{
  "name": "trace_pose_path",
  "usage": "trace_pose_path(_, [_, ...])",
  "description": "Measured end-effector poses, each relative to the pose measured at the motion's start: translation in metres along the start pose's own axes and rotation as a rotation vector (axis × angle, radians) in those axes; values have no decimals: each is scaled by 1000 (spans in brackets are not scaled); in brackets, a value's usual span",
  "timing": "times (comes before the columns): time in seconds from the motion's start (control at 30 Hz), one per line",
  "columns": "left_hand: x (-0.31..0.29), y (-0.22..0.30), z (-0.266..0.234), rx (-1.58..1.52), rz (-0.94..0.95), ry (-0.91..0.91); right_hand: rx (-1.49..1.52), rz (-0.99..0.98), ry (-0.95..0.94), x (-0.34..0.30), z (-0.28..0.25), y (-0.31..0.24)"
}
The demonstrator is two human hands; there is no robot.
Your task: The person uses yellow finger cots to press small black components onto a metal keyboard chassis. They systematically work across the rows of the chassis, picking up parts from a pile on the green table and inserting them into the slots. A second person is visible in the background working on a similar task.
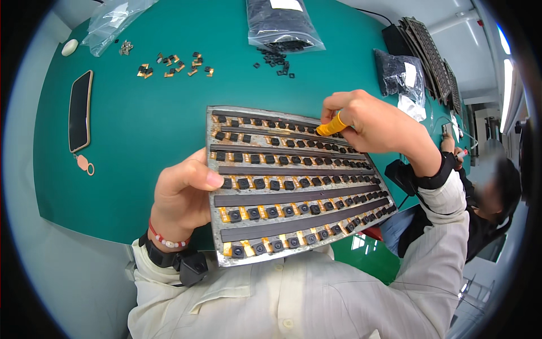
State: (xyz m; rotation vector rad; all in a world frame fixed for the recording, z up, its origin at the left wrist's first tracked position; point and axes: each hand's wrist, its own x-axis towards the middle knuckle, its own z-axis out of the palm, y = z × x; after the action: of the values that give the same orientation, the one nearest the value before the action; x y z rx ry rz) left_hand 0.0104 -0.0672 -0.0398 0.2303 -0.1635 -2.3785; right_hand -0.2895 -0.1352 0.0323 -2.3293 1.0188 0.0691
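My left hand (183, 189) grips the left edge of a flat metal tray (254, 200), its thumb on top and the other fingers hidden underneath. The tray is tilted above the table's near edge. Rows of small black camera modules (271, 212) with gold flex tails lie on it between long dark strips. One of the upper rows has a gap towards its left. My right hand (372, 121) is closed at the tray's top row, with a yellow ribbed finger cot (332, 125) on one finger. Whatever its fingertips pinch is hidden.
On the green table (169, 107) lie loose camera modules (169, 66), small black caps (274, 59), clear and dark plastic bags (282, 25), and a phone (81, 111) with a pink tag. Stacked trays (423, 56) stand at the back right. Another person (480, 198) sits to the right.
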Motion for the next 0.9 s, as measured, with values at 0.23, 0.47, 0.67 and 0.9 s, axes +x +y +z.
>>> trace_pose_path(0.23, [-1, 0, -1, 47, 9, 50, -91, 22, 168, -26, -12, 13])
trace_pose_path(0.47, [-4, -3, 9, 137, 30, 221, -68, 215, 233, -72, 8, 7])
trace_pose_path(0.67, [-4, -5, 8, 252, 51, 257, 38, 335, 384, -113, 36, 9])
trace_pose_path(0.9, [-2, -5, -1, 233, 96, 163, 130, 445, 430, -135, 77, 7])
